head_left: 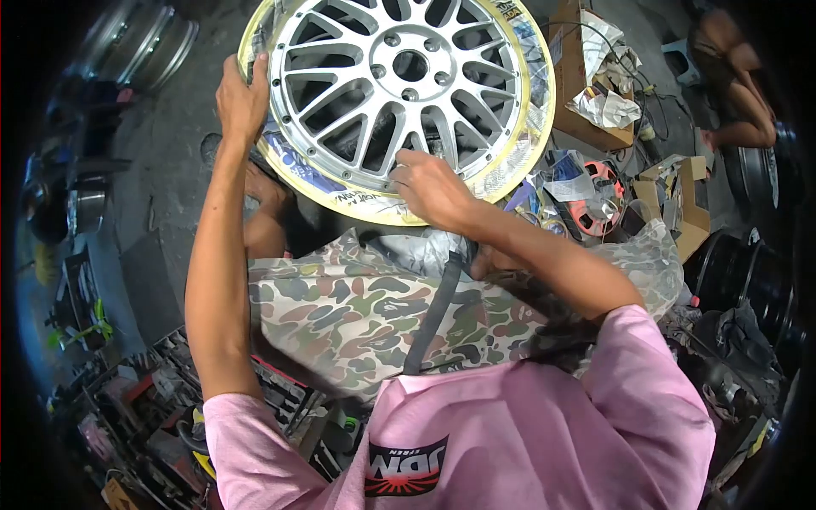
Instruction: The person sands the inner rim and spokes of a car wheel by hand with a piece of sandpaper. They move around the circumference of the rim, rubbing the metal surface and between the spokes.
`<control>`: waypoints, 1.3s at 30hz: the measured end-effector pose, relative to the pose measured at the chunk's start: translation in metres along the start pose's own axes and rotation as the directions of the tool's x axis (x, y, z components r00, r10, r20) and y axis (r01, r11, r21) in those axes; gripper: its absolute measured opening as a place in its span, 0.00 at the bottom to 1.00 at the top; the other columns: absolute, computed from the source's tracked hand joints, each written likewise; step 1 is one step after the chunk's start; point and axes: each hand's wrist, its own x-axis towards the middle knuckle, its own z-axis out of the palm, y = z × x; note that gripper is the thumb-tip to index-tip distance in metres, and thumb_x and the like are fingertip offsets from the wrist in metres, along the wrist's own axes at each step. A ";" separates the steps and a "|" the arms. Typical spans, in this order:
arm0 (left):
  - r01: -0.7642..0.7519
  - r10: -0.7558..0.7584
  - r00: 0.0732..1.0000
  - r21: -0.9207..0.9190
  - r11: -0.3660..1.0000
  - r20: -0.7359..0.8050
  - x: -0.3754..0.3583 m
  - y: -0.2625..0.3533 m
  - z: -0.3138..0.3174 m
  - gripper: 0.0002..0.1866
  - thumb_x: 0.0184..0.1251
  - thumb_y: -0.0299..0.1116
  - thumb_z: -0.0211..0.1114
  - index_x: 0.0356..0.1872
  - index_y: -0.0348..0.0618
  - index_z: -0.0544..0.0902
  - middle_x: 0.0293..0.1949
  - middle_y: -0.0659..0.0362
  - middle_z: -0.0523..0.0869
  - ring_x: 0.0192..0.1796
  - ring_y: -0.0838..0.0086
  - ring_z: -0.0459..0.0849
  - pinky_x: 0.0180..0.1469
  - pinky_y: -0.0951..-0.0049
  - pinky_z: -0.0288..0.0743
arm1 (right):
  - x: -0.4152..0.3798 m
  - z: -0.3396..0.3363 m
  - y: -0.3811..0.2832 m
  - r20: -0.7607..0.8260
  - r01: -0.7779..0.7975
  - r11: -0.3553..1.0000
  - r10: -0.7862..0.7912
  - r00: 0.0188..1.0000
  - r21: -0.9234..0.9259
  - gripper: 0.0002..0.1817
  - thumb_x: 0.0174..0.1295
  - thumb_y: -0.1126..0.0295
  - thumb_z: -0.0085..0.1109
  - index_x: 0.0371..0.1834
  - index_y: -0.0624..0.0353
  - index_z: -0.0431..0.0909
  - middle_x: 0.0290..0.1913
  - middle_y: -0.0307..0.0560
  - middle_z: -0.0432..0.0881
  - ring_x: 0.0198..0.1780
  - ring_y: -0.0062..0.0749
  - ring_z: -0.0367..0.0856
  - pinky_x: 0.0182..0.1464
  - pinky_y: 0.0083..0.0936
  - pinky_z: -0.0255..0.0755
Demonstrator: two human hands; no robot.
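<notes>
A silver multi-spoke wheel rim point(435, 63) is tilted in front of me at the top of the view. Its outer lip is covered with newspaper point(299, 167) and edged with yellow masking tape point(550, 102). My left hand point(242, 98) grips the left edge, with the thumb over the taped lip. At the lower edge, my right hand point(432, 191) is closed, its fingers curled and pressed together against the rim. Whatever those fingers may hold is hidden. Small bolts line the rim's face. Below the rim, a camouflage cloth point(340, 310) covers my lap.
To the right are a cardboard box with crumpled paper point(605, 109), a red reel point(599, 200) and an open carton point(684, 204). Black rims point(738, 270) stand farther right. Tools point(161, 408) crowd the lower left. Another person's bent leg point(748, 110) shows at upper right.
</notes>
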 end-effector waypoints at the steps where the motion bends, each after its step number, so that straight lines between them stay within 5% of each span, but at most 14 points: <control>1: -0.007 0.007 1.000 -0.008 1.000 0.008 0.000 -0.001 0.000 0.27 0.77 0.52 0.61 0.57 0.33 0.79 0.51 0.32 0.87 0.57 0.35 0.84 0.60 0.48 0.75 | 0.000 -0.003 -0.004 0.012 -0.009 0.999 0.010 1.000 -0.037 0.11 0.64 0.72 0.59 0.45 0.66 0.86 0.41 0.57 0.79 0.48 0.54 0.82 0.50 0.47 0.77; 5: 0.006 -0.005 0.999 -0.011 1.000 0.048 0.000 -0.002 0.001 0.27 0.77 0.52 0.61 0.56 0.33 0.79 0.51 0.30 0.86 0.57 0.34 0.84 0.60 0.47 0.75 | -0.035 -0.009 0.029 -0.102 0.022 0.995 -0.032 0.994 -0.096 0.09 0.63 0.74 0.53 0.27 0.63 0.80 0.39 0.57 0.78 0.43 0.53 0.81 0.48 0.47 0.76; 12: 0.001 -0.001 1.000 -0.022 1.000 0.022 -0.002 -0.002 0.001 0.27 0.77 0.51 0.61 0.56 0.33 0.79 0.50 0.30 0.87 0.56 0.34 0.84 0.59 0.47 0.75 | -0.018 0.004 0.012 -0.114 0.046 0.999 -0.043 0.993 0.021 0.06 0.61 0.75 0.54 0.30 0.64 0.80 0.40 0.57 0.79 0.44 0.53 0.80 0.50 0.46 0.76; 17: -0.001 0.002 1.000 -0.058 0.998 0.024 -0.002 0.001 0.001 0.26 0.76 0.50 0.62 0.53 0.33 0.79 0.47 0.31 0.87 0.55 0.34 0.84 0.58 0.47 0.75 | -0.022 -0.002 0.011 -0.036 -0.019 0.971 0.011 0.999 -0.239 0.11 0.64 0.73 0.56 0.44 0.63 0.87 0.44 0.57 0.81 0.50 0.54 0.81 0.55 0.44 0.77; 20: -0.003 0.003 1.000 -0.014 1.000 0.016 -0.004 -0.005 0.000 0.25 0.76 0.50 0.62 0.53 0.32 0.80 0.47 0.31 0.87 0.55 0.35 0.85 0.58 0.48 0.75 | 0.006 -0.020 -0.013 0.029 -0.034 0.989 0.030 0.999 0.147 0.11 0.64 0.72 0.60 0.45 0.64 0.87 0.43 0.57 0.80 0.47 0.53 0.80 0.51 0.44 0.74; 25: -0.015 0.016 1.000 -0.068 0.998 0.015 0.001 -0.006 0.004 0.25 0.76 0.50 0.62 0.54 0.32 0.79 0.48 0.32 0.87 0.55 0.36 0.85 0.58 0.48 0.76 | 0.004 -0.006 0.002 -0.195 0.198 0.979 -0.204 0.959 -0.050 0.12 0.64 0.73 0.63 0.49 0.65 0.87 0.40 0.53 0.76 0.45 0.49 0.78 0.48 0.43 0.74; 30: -0.013 0.015 1.000 -0.060 0.998 0.026 -0.002 0.001 0.000 0.25 0.76 0.50 0.63 0.54 0.32 0.79 0.47 0.32 0.88 0.54 0.35 0.85 0.58 0.47 0.76 | 0.020 0.011 -0.005 -0.105 0.210 0.978 -0.208 0.973 0.012 0.13 0.64 0.72 0.61 0.50 0.61 0.84 0.42 0.49 0.74 0.48 0.45 0.76 0.48 0.40 0.76; 39: -0.002 0.005 0.999 -0.048 0.999 0.045 -0.002 -0.003 -0.001 0.28 0.77 0.54 0.62 0.58 0.34 0.79 0.50 0.33 0.88 0.57 0.40 0.86 0.58 0.51 0.77 | 0.031 -0.001 0.013 0.050 0.577 0.783 -0.583 0.811 -0.232 0.15 0.60 0.73 0.55 0.49 0.62 0.82 0.48 0.41 0.76 0.49 0.35 0.76 0.51 0.30 0.78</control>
